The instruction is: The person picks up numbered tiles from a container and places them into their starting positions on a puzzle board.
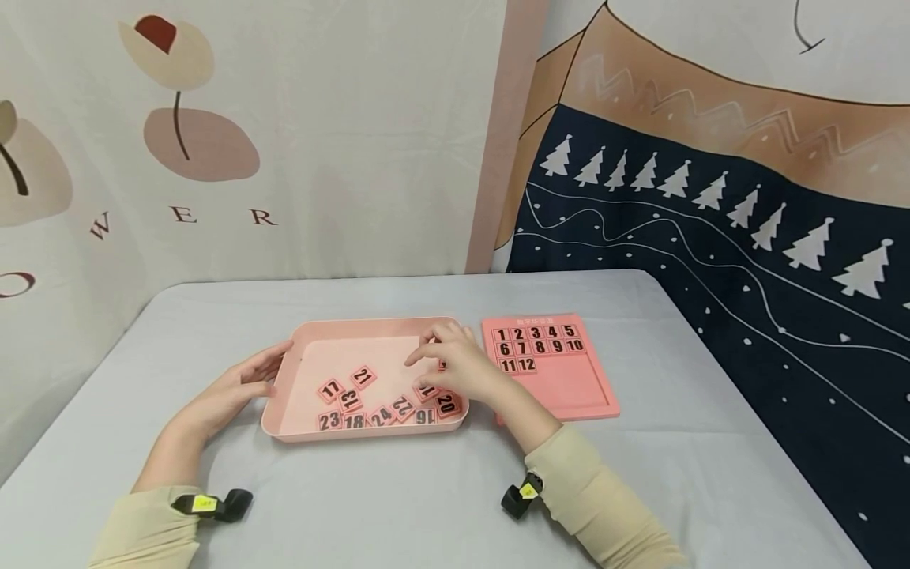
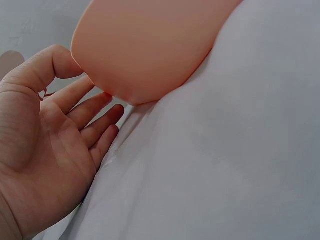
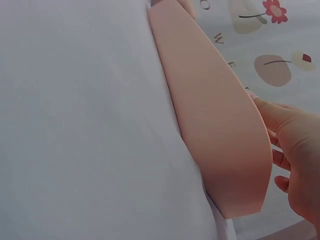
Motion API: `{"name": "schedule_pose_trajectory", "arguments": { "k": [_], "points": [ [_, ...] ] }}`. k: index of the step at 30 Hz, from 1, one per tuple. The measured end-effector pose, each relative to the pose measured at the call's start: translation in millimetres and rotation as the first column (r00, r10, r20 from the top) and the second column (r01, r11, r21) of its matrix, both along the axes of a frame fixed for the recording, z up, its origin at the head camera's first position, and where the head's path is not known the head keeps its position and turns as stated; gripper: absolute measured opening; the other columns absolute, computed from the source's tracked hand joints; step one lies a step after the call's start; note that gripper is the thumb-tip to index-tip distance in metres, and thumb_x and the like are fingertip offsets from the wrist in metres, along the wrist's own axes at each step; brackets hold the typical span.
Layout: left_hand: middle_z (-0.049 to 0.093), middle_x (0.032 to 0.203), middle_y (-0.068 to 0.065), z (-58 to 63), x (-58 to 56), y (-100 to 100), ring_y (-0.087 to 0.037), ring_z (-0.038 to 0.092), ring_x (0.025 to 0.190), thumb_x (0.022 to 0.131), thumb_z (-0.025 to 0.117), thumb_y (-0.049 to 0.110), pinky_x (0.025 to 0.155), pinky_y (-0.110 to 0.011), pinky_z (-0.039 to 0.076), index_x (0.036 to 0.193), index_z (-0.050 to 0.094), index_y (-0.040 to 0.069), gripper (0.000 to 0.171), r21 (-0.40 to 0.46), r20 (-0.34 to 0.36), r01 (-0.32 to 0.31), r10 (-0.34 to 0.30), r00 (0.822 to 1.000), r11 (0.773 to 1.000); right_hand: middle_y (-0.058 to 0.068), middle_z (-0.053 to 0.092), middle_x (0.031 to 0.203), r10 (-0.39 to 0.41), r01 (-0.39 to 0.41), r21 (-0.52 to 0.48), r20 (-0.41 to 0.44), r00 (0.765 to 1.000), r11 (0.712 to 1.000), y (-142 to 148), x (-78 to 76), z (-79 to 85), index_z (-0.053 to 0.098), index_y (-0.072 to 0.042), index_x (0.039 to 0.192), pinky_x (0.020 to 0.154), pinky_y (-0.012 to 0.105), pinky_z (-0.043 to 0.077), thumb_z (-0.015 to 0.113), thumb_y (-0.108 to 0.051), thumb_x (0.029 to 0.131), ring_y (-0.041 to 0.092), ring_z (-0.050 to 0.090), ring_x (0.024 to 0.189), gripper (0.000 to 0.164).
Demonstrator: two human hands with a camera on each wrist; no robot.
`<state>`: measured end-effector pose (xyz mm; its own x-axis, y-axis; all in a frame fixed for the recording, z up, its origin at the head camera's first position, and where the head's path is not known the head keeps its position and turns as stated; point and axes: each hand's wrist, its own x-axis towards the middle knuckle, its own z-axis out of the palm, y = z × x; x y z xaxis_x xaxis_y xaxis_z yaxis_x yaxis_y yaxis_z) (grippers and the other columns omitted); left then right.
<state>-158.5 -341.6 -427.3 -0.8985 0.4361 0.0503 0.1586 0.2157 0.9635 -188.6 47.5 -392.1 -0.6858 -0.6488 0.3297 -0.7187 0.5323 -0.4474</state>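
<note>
A pink tray (image 1: 355,354) holds loose number tiles, among them tile 21 (image 1: 363,377), tile 17 (image 1: 330,390) and tile 20 (image 1: 448,405). My left hand (image 1: 223,395) rests against the tray's left side. In the left wrist view its fingers touch the outer wall of the tray (image 2: 145,50), with the thumb near the rim. Over the tray's right part hovers my right hand (image 1: 458,365), fingers bent loosely, with a gap between index finger and thumb. It partly covers the tiles beneath. The right wrist view shows it behind the tray wall (image 3: 215,115).
Right of the tray lies a pink number board (image 1: 562,391), its upper slots filled with tiles 1 to 12 in order. Both stand on a table with a pale cloth (image 1: 341,506). Printed curtains (image 1: 370,158) hang behind and to the right.
</note>
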Motion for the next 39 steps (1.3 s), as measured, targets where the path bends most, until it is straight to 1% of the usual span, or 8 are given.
{"name": "schedule_pose_trajectory", "arguments": {
  "k": [5, 8, 11, 14, 19, 25, 29, 39],
  "points": [
    [0.017, 0.155, -0.020, -0.1, -0.4, 0, 0.005, 0.035, 0.125, 0.088, 0.053, -0.005, 0.095, -0.011, 0.033, 0.150, 0.022, -0.002, 0.069, 0.008, -0.003, 0.002, -0.002, 1.000, 1.000, -0.006, 0.051, 0.107, 0.026, -0.026, -0.001, -0.011, 1.000, 1.000, -8, 3.0, -1.4, 0.074, -0.025, 0.102, 0.103, 0.043, 0.022, 0.080, -0.032, 0.075, 0.015, 0.039, 0.111, 0.028],
    [0.017, 0.155, -0.021, -0.3, -0.4, 0, 0.005, 0.035, 0.125, 0.088, 0.053, -0.006, 0.095, -0.011, 0.033, 0.150, 0.022, -0.002, 0.069, 0.008, -0.003, 0.001, -0.001, 1.000, 1.000, -0.006, 0.051, 0.108, 0.038, -0.037, 0.016, -0.023, 0.999, 0.999, -12, 5.1, -1.7, 0.074, -0.025, 0.103, 0.100, 0.041, 0.025, 0.080, -0.033, 0.075, 0.014, 0.041, 0.107, 0.029],
    [0.018, 0.156, -0.019, -0.8, -0.7, 0, 0.005, 0.035, 0.125, 0.088, 0.053, -0.006, 0.095, -0.011, 0.033, 0.150, 0.022, -0.003, 0.069, 0.008, -0.004, 0.001, -0.001, 1.000, 1.000, -0.006, 0.051, 0.109, 0.050, -0.049, 0.034, -0.026, 0.998, 0.998, -17, 7.7, -1.1, 0.074, -0.025, 0.103, 0.098, 0.040, 0.027, 0.080, -0.033, 0.076, 0.014, 0.041, 0.107, 0.029],
    [0.020, 0.156, -0.016, -1.2, -0.7, 0, 0.006, 0.035, 0.125, 0.088, 0.052, -0.006, 0.095, -0.011, 0.033, 0.149, 0.022, -0.003, 0.069, 0.012, -0.005, 0.004, -0.004, 1.000, 1.000, -0.007, 0.049, 0.109, 0.055, -0.054, 0.049, -0.023, 0.998, 0.997, -22, 10.9, 0.6, 0.074, -0.026, 0.104, 0.095, 0.038, 0.028, 0.079, -0.035, 0.077, 0.013, 0.041, 0.104, 0.029],
    [0.021, 0.156, -0.013, -1.4, -0.6, 1, 0.005, 0.035, 0.125, 0.088, 0.053, -0.006, 0.096, -0.011, 0.033, 0.149, 0.022, -0.004, 0.069, 0.016, -0.006, 0.004, -0.004, 1.000, 1.000, -0.010, 0.048, 0.107, 0.064, -0.063, 0.063, -0.012, 0.998, 0.996, -30, 15.3, 3.0, 0.073, -0.029, 0.105, 0.090, 0.034, 0.028, 0.078, -0.040, 0.075, 0.010, 0.040, 0.097, 0.032],
    [0.023, 0.156, -0.011, -0.8, -0.1, 1, 0.006, 0.035, 0.124, 0.088, 0.053, -0.005, 0.095, -0.011, 0.033, 0.149, 0.023, -0.003, 0.068, 0.006, -0.006, 0.000, 0.000, 1.000, 1.000, -0.011, 0.050, 0.110, 0.075, -0.073, 0.087, -0.014, 0.997, 0.994, -41, 18.7, 2.0, 0.073, -0.031, 0.107, 0.090, 0.030, 0.029, 0.077, -0.043, 0.075, 0.007, 0.040, 0.102, 0.035],
    [0.024, 0.155, -0.011, 0.1, 0.4, 1, 0.006, 0.035, 0.125, 0.088, 0.053, -0.006, 0.095, -0.011, 0.033, 0.149, 0.022, -0.003, 0.068, 0.008, -0.009, 0.001, -0.001, 1.000, 1.000, -0.012, 0.051, 0.109, 0.081, -0.078, 0.102, -0.027, 0.996, 0.992, -46, 20.6, -0.3, 0.073, -0.031, 0.108, 0.088, 0.028, 0.029, 0.077, -0.045, 0.074, 0.007, 0.040, 0.101, 0.037],
    [0.021, 0.156, -0.014, 1.4, 1.0, 1, 0.007, 0.035, 0.124, 0.088, 0.053, -0.005, 0.095, -0.011, 0.033, 0.150, 0.022, -0.003, 0.069, 0.001, 0.000, -0.003, 0.003, 1.000, 1.000, -0.014, 0.049, 0.108, 0.115, -0.111, 0.103, -0.035, 0.993, 0.988, -58, 24.7, -0.8, 0.073, -0.032, 0.104, 0.091, 0.027, 0.028, 0.077, -0.048, 0.073, 0.006, 0.040, 0.105, 0.035]
  ]
}}
